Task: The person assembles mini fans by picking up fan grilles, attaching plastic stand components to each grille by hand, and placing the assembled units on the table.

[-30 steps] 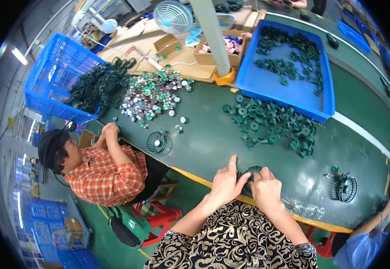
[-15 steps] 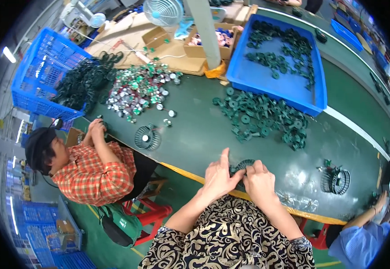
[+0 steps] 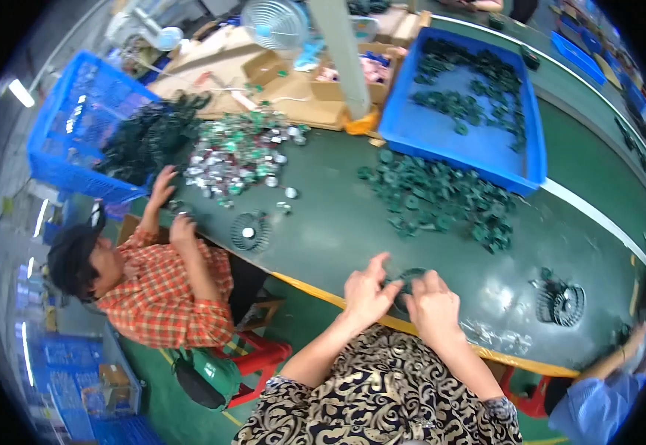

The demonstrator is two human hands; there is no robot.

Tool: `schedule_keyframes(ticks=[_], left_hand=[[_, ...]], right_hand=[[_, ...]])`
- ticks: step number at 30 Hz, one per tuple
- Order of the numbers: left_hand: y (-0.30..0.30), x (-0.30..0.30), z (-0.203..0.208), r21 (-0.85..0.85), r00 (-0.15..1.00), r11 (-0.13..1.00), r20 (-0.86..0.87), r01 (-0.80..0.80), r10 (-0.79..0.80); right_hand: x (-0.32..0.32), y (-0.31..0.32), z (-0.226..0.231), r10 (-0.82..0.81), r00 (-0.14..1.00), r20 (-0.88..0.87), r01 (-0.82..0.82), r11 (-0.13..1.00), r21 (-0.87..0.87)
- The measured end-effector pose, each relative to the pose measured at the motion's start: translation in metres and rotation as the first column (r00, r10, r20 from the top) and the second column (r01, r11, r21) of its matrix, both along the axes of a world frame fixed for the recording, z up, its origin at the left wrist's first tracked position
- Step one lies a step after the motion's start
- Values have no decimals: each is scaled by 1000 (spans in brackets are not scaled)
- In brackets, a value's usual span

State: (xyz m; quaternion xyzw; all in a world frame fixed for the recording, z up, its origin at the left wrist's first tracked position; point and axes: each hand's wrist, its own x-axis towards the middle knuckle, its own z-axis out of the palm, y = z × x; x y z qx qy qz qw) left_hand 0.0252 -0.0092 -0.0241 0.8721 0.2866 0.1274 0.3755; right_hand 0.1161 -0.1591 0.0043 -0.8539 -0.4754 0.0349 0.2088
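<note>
Hands first, what are they on?

Right one [image 3: 434, 300] has its fingers curled on a dark green slatted round piece [image 3: 412, 276], left one [image 3: 369, 291] has its thumb up against it, index poking out. Can't tell if the left's gripping. Piece is near the edge of the green tabletop [image 3: 323, 215].

And around that?

Pile of dark green plastic parts [image 3: 441, 196] just beyond, blue tray [image 3: 479, 152] behind, slatted cage [image 3: 560, 302] off right, co-worker in orange plaid [image 3: 167, 293] left.
</note>
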Motion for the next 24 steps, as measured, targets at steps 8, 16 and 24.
schedule_keyframes(ticks=[8, 16, 24], left_hand=[[2, 1, 3, -78, 990, 988, -35, 135, -138], [9, 3, 15, -16, 975, 975, -32, 222, -222], [3, 1, 1, -28, 989, 989, 46, 145, -144]], right_hand=[[-11, -18, 10, 89, 991, -100, -83, 994, 69], [-13, -20, 4, 93, 996, -5, -93, 995, -21], [-16, -20, -2, 81, 996, 44, -82, 996, 36]])
